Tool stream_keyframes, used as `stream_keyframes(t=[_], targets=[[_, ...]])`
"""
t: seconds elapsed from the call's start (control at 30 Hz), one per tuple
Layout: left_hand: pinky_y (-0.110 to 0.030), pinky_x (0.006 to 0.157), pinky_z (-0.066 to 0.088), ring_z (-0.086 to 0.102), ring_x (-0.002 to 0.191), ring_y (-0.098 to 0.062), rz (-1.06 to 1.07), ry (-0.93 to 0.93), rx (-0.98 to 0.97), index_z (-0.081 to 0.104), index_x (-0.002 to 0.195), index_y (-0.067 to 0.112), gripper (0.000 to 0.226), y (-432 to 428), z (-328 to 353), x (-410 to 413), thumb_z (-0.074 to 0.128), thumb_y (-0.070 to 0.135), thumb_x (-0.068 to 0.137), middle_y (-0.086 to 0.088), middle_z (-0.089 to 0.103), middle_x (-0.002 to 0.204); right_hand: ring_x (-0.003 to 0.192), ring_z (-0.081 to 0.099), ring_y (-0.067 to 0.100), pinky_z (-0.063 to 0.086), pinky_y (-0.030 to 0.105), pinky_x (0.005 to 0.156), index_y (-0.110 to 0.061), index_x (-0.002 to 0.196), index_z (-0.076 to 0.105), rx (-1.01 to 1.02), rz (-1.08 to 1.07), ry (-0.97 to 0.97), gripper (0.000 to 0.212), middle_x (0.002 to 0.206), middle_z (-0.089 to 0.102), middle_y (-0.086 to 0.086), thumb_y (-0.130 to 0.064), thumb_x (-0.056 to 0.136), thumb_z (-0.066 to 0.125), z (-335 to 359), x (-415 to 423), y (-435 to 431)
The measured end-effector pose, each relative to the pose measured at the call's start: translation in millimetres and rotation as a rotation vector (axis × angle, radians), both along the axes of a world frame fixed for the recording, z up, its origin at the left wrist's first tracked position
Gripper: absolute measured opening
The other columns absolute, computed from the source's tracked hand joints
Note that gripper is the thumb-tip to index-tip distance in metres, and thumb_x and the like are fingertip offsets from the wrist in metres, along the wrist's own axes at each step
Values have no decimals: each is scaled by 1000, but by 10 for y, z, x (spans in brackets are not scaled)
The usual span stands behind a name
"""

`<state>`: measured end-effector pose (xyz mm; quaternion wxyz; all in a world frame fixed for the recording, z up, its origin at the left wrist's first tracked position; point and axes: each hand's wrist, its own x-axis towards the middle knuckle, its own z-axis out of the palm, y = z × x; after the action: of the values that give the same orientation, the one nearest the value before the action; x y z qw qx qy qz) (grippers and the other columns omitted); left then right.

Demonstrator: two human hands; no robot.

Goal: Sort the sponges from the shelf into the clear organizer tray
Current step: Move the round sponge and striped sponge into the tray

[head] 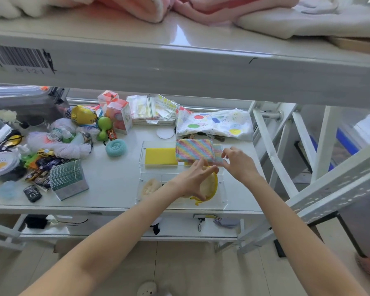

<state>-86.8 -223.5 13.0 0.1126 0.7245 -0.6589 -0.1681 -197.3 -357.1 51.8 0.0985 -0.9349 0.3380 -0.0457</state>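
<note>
The clear organizer tray (141,184) sits on the white shelf, right of centre. Its far section holds a yellow sponge (160,156) and a rainbow-striped sponge (194,150) lying across the divider. A beige loofah pad (150,186) lies in the near left section. A round pad with a yellow rim (212,184) lies in the near right section, under my left hand (195,180), whose fingers spread over it. My right hand (237,162) hovers by the striped sponge's right end, fingertips close to it, nothing clearly gripped. A teal round scrubber (116,148) lies on the shelf left of the tray.
Clutter fills the shelf's left half: toy cars, a stack of green cards (68,178), yarn, bottles, a green toy (104,127). Packaged boxes and a polka-dot cloth (214,122) lie behind the tray. An upper shelf edge (179,71) overhangs. Diagonal frame bars (271,154) stand to the right.
</note>
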Motion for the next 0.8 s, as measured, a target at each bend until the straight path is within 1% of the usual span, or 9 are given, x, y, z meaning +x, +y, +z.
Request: stream_keyframes(t=[0.17, 0.3, 0.4, 0.5, 0.57, 0.63, 0.7, 0.73, 0.8], targets=[[-45, 90, 53, 32, 124, -29, -49, -85, 54, 36, 132, 19, 86, 68, -117, 5, 84, 19, 61, -12, 36, 130, 103, 58, 25, 50, 37, 78, -11, 109, 59, 5, 34, 6, 20, 112, 61, 9, -19, 91, 56, 6, 114, 42], [-42, 90, 53, 33, 130, -29, -66, -193, 119, 35, 136, 17, 84, 104, -128, 27, 82, 15, 66, -13, 36, 137, 102, 58, 26, 49, 37, 77, -11, 107, 59, 0, 60, -2, 19, 111, 62, 9, -20, 91, 56, 34, 225, 98], [-42, 86, 51, 39, 129, -31, -58, -199, 148, 33, 137, 16, 80, 101, -130, 12, 78, 9, 71, -14, 38, 137, 100, 60, 26, 50, 37, 78, -12, 108, 60, 4, 72, -1, 19, 112, 61, 9, -20, 92, 55, 70, 334, 154], [-44, 85, 53, 44, 126, -33, -69, -134, 120, 35, 137, 18, 79, 143, -155, 66, 77, 7, 71, -13, 37, 140, 99, 60, 27, 48, 35, 76, -11, 107, 60, 10, 87, -9, 19, 113, 61, 9, -18, 91, 54, 96, 456, 224], [-45, 94, 51, 44, 127, -31, -55, -6, 79, 36, 139, 21, 79, 231, -149, 144, 78, 15, 73, -11, 35, 144, 100, 60, 27, 47, 35, 78, -11, 108, 59, 15, 97, -11, 19, 114, 60, 8, -18, 91, 55, 110, 539, 278], [-38, 105, 42, 41, 129, -24, -8, 177, -3, 37, 141, 20, 75, 350, -62, 244, 77, 25, 77, -8, 36, 145, 103, 59, 27, 47, 37, 80, -12, 108, 59, 20, 109, -8, 19, 114, 60, 8, -19, 91, 55, 116, 630, 330], [-33, 107, 38, 44, 124, -20, 70, 307, -109, 45, 135, 16, 60, 488, 80, 433, 71, 30, 82, -6, 43, 140, 104, 59, 27, 49, 39, 81, -12, 108, 59, 27, 120, -14, 19, 113, 59, 8, -19, 91, 54, 121, 729, 389], [-33, 104, 42, 48, 118, -19, 127, 333, -152, 52, 128, 15, 49, 559, 137, 572, 68, 31, 85, -5, 48, 133, 103, 59, 27, 48, 38, 79, -12, 108, 59, 25, 125, -22, 19, 113, 60, 8, -19, 91, 54, 122, 781, 422], [-39, 93, 49, 57, 102, -22, 269, 291, -202, 59, 110, 11, 28, 698, 187, 915, 64, 29, 88, -7, 55, 116, 102, 59, 27, 44, 34, 76, -12, 109, 60, 20, 135, -36, 20, 114, 60, 8, -19, 91, 54, 123, 884, 490]])
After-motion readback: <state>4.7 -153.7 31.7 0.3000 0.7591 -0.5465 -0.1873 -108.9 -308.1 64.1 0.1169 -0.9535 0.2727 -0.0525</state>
